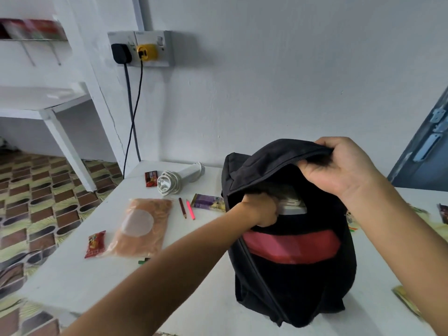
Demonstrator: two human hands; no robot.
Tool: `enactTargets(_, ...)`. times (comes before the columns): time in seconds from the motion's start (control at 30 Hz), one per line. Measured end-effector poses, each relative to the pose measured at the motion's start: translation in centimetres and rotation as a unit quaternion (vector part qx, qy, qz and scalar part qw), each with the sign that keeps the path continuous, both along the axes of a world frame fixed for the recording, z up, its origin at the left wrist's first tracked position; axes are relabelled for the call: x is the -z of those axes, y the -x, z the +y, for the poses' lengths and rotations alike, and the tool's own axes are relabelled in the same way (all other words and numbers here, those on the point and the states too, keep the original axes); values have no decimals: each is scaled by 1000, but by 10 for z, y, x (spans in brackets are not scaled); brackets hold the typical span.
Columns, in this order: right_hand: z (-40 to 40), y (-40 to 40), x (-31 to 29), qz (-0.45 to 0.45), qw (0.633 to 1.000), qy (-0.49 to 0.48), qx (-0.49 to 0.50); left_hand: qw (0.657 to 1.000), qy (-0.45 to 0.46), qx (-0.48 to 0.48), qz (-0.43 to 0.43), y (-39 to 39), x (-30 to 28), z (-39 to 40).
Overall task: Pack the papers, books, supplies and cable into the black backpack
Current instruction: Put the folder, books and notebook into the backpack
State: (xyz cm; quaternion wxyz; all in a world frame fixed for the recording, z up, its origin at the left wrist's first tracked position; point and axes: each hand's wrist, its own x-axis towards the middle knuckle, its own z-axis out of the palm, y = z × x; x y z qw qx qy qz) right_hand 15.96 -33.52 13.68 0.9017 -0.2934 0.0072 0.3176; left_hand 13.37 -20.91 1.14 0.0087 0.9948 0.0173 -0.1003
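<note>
Standing upright on the white table (198, 299), the black backpack (291, 267) with its red front band sits right in front of you, its main compartment unzipped. Your right hand (344, 163) grips the top flap, fingers curled over the zipper edge, and holds it up and back so the mouth gapes. Your left hand (261, 209) is pushed into the opening, fingers curled against a pale stack of papers or books (292, 204) inside; their edges show just beside your knuckles, but you cannot tell whether the fingers actually clasp the stack or only press it.

Left of the bag, well apart from both hands, lie the things on the table: a coiled white cable (169, 181) with its white power strip behind it near the far edge, a small dark red packet (151, 178) beside it, a brown pencil (182, 207) and a pink pencil (190, 209) side by side, and a purple packet (208, 202) almost touching the bag's left side. Nearer you are an orange-pink plastic pouch (140, 229) and a red snack sachet (95, 244) just beside it. Your left forearm crosses above the table between these and the bag. To the right of the bag, blurred printed sheets (409, 299) lie partly hidden behind your right arm.
</note>
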Motion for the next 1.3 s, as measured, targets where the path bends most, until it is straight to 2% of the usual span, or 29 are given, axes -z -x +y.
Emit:
enactTargets(0.1,0,2,5,-2,1000,7,-9,986,130,103,-11,34,-28,-3)
enactTargets(0.17,-2,6,13,-13,999,26,-21,961,246,110,53,62,-54,7)
enactTargets(0.23,-5,12,24,-24,998,62,-22,914,365,71,160,89,-84,30)
enactTargets(0.27,-6,15,32,-28,996,82,-21,884,425,62,186,101,-98,43)
enactTargets(0.3,-7,19,39,-28,995,94,-25,862,475,62,167,110,-108,57)
enactTargets(0.37,-10,25,53,-21,996,80,-39,845,532,51,11,116,-121,73)
enactTargets(0.43,-13,31,60,-7,997,63,-47,851,500,33,-157,109,-119,74)
enactTargets(0.47,-13,33,62,-3,997,59,-52,864,466,35,-187,103,-114,69)
enactTargets(0.57,-18,42,62,-18,995,71,-62,914,375,88,-129,85,-93,40)
enactTargets(0.7,-34,51,66,-58,972,174,-148,920,335,130,-156,66,-79,31)
enactTargets(0.8,-58,59,67,-175,895,272,-307,927,345,129,-68,60,-79,41)
enactTargets(0.87,-72,64,62,-266,839,278,-384,924,356,139,6,57,-71,43)
enactTargets(0.93,-81,67,52,-328,809,266,-409,922,348,150,81,54,-61,41)
enactTargets(1.0,-87,66,41,-365,805,264,-385,901,364,161,171,54,-54,41)
enactTargets(1.07,-88,62,34,-376,831,279,-299,861,454,119,195,57,-48,43)
enactTargets(1.1,-88,57,32,-372,846,303,-233,849,502,72,151,57,-44,46)
enactTargets(1.13,-88,51,33,-364,854,335,-158,845,531,14,69,56,-39,49)
enactTargets(1.2,-86,31,45,-346,845,407,-2,856,484,-104,-149,50,-25,57)
enactTargets(1.23,-86,19,54,-342,823,447,72,860,427,-164,-227,47,-16,62)
enactTargets(1.27,-88,6,65,-340,791,491,129,863,378,-213,-260,44,-7,67)
enactTargets(1.3,-91,-7,77,-336,758,536,161,864,355,-255,-251,43,2,69)
